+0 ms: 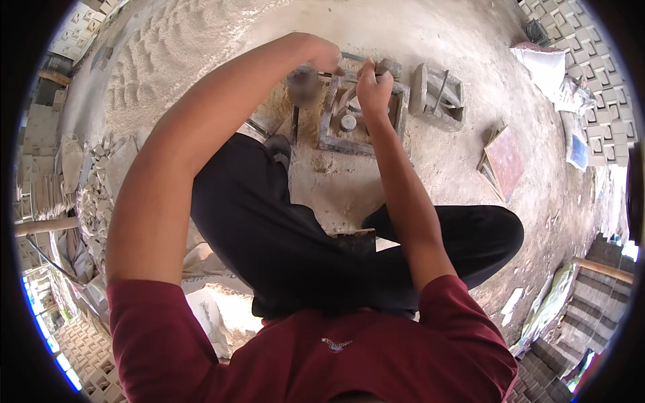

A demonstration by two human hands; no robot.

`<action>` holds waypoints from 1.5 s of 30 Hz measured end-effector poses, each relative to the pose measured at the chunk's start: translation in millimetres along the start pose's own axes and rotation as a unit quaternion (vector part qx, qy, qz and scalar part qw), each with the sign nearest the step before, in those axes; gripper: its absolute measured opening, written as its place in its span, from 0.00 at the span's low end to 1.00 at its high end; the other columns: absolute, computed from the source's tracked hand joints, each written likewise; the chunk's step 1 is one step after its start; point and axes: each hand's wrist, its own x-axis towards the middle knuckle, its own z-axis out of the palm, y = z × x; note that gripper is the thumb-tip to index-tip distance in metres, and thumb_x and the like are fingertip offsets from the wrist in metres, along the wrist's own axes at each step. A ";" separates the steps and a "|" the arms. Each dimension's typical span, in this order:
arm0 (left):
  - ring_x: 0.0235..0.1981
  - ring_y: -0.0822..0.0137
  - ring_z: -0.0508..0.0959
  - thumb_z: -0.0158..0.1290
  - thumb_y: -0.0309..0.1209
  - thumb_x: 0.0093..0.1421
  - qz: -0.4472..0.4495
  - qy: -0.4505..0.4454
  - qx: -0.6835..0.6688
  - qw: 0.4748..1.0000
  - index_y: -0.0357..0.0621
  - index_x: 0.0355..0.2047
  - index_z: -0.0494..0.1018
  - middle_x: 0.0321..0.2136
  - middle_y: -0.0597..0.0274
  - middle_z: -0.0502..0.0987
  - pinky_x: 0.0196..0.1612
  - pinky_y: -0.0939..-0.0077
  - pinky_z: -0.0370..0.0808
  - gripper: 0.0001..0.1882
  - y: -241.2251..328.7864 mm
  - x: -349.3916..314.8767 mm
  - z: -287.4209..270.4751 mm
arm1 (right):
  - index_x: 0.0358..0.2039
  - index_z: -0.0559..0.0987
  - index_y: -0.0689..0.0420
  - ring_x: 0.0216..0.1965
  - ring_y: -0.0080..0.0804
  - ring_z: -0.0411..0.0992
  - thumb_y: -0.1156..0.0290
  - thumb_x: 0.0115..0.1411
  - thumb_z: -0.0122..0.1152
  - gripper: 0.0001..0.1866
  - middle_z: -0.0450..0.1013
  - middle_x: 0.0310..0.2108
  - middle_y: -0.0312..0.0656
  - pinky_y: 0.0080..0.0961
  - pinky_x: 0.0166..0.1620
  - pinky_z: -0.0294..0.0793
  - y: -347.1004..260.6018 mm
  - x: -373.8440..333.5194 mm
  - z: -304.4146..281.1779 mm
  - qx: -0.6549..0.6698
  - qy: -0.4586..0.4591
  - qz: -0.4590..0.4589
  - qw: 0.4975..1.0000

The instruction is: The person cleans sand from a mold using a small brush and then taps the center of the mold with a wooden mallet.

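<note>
My left hand (326,57) is over the far left corner of a square grey frame (354,146), its fingers curled, what they hold hidden. Just below it is a dark, rounded thing (304,87), smeared by motion; whether the hand holds it I cannot tell. My right hand (374,88) is closed above the frame's far side, with a short dark brown piece (383,66) at its fingers. Inside the frame lies a small round pale piece (347,123), beside some curved parts.
To the right of the frame stands a grey rectangular tray (422,91) with a thin bar (441,92) across it. A reddish board (504,163) lies farther right. Pale sand (168,60) spreads at far left, broken rubble (101,188) nearer. White sacks (541,67) rest by stacked blocks (601,80).
</note>
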 end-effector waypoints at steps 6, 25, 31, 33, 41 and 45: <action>0.47 0.53 0.76 0.47 0.54 0.61 -0.007 0.037 0.004 0.999 0.48 0.50 0.73 0.45 0.51 0.77 0.48 0.58 0.72 0.27 -5.4 11.9 -16.9 | 0.20 0.67 0.57 0.19 0.14 0.56 0.68 0.65 0.50 0.16 0.60 0.16 0.28 0.21 0.21 0.54 39.7 -21.9 -9.3 0.153 0.015 0.020 0.988; 0.40 0.51 0.78 0.48 0.54 0.60 0.064 0.010 0.025 0.998 0.44 0.47 0.73 0.38 0.50 0.78 0.43 0.58 0.73 0.27 28.2 3.4 5.2 | 0.19 0.71 0.59 0.15 0.18 0.61 0.72 0.61 0.50 0.12 0.63 0.12 0.30 0.19 0.19 0.58 27.9 -35.8 -26.1 0.149 -0.066 0.026 0.986; 0.44 0.51 0.77 0.48 0.53 0.61 0.062 0.046 -0.012 0.997 0.42 0.48 0.72 0.42 0.49 0.77 0.46 0.58 0.72 0.27 25.5 5.8 0.4 | 0.10 0.61 0.55 0.13 0.20 0.53 0.69 0.60 0.43 0.21 0.58 0.10 0.33 0.23 0.17 0.49 16.9 -18.2 -57.3 0.242 -0.167 0.075 0.953; 0.45 0.50 0.76 0.48 0.53 0.61 0.051 0.016 -0.016 0.998 0.42 0.48 0.72 0.43 0.48 0.77 0.47 0.58 0.72 0.28 17.2 3.2 11.4 | 0.10 0.62 0.54 0.12 0.20 0.52 0.68 0.60 0.43 0.20 0.57 0.10 0.32 0.23 0.17 0.49 1.3 -25.6 -57.7 0.115 -0.185 -0.002 0.976; 0.48 0.48 0.75 0.48 0.54 0.61 0.021 0.007 -0.013 1.000 0.42 0.49 0.72 0.44 0.46 0.76 0.50 0.56 0.71 0.29 32.7 -6.1 0.3 | 0.12 0.66 0.56 0.14 0.17 0.56 0.73 0.57 0.49 0.16 0.61 0.11 0.30 0.23 0.17 0.52 18.8 -24.0 -66.1 0.125 -0.182 0.050 0.974; 0.48 0.48 0.75 0.48 0.55 0.60 0.064 0.028 -0.017 0.997 0.42 0.49 0.72 0.44 0.46 0.76 0.49 0.56 0.71 0.29 41.8 -7.5 -6.8 | 0.11 0.64 0.53 0.15 0.15 0.55 0.70 0.58 0.48 0.18 0.58 0.11 0.26 0.23 0.18 0.51 60.9 -30.9 -79.1 0.056 -0.147 -0.006 0.988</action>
